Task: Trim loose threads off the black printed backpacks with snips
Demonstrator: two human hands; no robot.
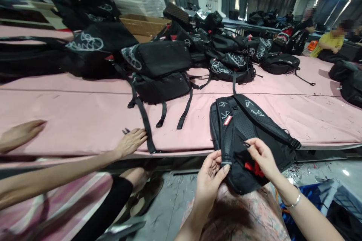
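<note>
A black backpack (256, 135) with white scribble-like prints and a red-and-white label lies back side up, over the table's front edge and my lap. My left hand (211, 171) is closed on the lower part of its shoulder strap (227, 139), thumb on top. Over the lower back of the pack, my right hand (261, 157) pinches something small and dark; whether it is a tool or part of the pack is unclear. Just below those fingers is a piece of red cloth (253, 168).
A co-worker's hand (131, 143) rests by a loose strap (145, 126) at left; their other hand (22, 135) lies farther left. Black bags (166, 58) are piled across the pink-covered table (93, 116). A blue bag-like bundle (319, 196) sits at lower right.
</note>
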